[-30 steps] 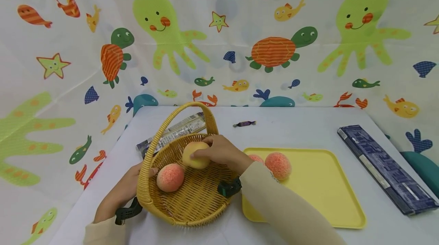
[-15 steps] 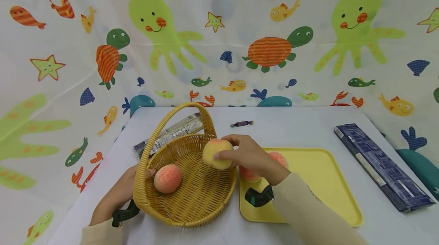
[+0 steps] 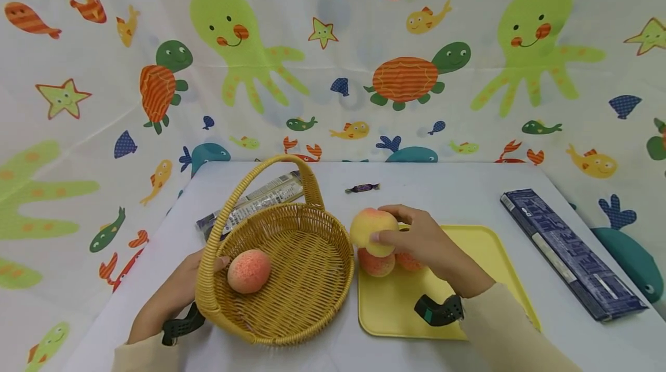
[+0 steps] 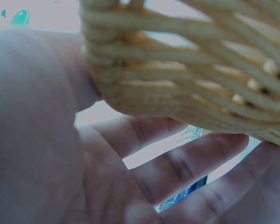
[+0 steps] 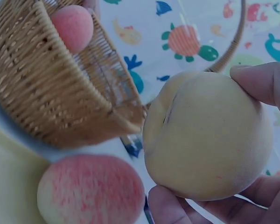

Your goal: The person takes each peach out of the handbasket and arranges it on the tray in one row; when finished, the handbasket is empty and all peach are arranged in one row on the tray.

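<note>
Item: pale yellow peach (image 3: 372, 231), gripped in my right hand (image 3: 424, 242) between thumb and curled fingers, held in the air just past the wicker basket (image 3: 291, 285) rim and over the near-left corner of the yellow tray (image 3: 484, 268). Step in hand, as I judge it: carrying this peach to the tray. To do it well I would keep the grip light, since the fruit looks soft, lower it onto bare tray surface to the right of my hand, and avoid setting it on the two pink peaches; one (image 3: 376, 262) lies directly beneath the held fruit, the other (image 3: 408, 261) is partly hidden under my palm. My left hand (image 3: 174, 297) rests against the basket's outer wall, thumb hooked over the rim, fingers fairly straight underneath; it should hold there so the basket does not slide. Appearance of the held peach: round, mostly cream-yellow, a faint pink blush on top, a shallow crease down one side, matte skin. One pink-speckled peach (image 3: 249, 271) lies in the basket, near my left thumb.
</note>
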`<state>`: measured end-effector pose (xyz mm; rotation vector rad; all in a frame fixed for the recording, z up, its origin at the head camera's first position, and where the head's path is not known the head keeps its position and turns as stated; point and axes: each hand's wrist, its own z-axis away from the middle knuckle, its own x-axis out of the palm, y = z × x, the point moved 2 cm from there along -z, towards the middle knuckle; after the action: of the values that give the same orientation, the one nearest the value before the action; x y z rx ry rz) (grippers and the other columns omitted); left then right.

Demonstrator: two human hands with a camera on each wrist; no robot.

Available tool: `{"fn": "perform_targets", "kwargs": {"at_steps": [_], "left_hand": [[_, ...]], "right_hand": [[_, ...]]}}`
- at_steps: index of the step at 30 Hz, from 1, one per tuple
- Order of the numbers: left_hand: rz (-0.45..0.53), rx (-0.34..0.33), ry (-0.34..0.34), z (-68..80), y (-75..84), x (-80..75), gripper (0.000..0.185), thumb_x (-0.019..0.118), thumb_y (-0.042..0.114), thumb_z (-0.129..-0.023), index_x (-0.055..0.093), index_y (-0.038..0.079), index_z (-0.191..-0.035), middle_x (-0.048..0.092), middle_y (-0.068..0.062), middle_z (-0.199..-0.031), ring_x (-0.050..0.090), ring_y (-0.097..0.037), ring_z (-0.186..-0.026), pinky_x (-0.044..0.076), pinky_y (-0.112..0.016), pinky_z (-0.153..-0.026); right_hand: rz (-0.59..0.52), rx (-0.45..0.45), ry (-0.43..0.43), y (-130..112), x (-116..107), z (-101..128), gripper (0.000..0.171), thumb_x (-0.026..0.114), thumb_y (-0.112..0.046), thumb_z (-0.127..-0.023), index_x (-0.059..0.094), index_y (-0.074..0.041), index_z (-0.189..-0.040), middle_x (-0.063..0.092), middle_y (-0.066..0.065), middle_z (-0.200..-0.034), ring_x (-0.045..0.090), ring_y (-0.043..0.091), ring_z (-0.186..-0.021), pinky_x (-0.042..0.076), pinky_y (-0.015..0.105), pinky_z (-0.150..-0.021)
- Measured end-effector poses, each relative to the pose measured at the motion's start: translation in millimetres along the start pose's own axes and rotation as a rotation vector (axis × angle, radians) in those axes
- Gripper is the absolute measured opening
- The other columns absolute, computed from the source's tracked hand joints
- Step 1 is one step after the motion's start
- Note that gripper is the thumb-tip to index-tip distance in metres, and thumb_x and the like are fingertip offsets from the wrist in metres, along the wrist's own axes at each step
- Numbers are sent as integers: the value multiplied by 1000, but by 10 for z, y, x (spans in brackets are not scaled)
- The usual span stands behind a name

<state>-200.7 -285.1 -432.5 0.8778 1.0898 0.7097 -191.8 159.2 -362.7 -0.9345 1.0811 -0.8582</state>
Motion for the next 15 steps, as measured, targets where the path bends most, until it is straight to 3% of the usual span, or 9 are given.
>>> {"fn": "perform_targets", "kwargs": {"at_steps": [5,15], "left_hand": [[13,-8,-11,-19,-11,13,50,51,31,-110,47,-8,-142,70,-16,-105,71,-21,-86,60,-35,-72],[6,-7,-22,-2,-13,-12,52,51,31,-110,45,-8,-143,69,-15,-104,71,-20,-85,60,-35,-72]], "right_hand": [[-6,5,33,121,-223,115,69,78,-35,-91,52,-11,-150,58,10,-144,54,32,-131,52,41,-98],[-21,-16,99,315,-555,302,72,76,-30,-94,45,-6,-155,50,20,-150,60,30,-122,57,34,-87]]}}
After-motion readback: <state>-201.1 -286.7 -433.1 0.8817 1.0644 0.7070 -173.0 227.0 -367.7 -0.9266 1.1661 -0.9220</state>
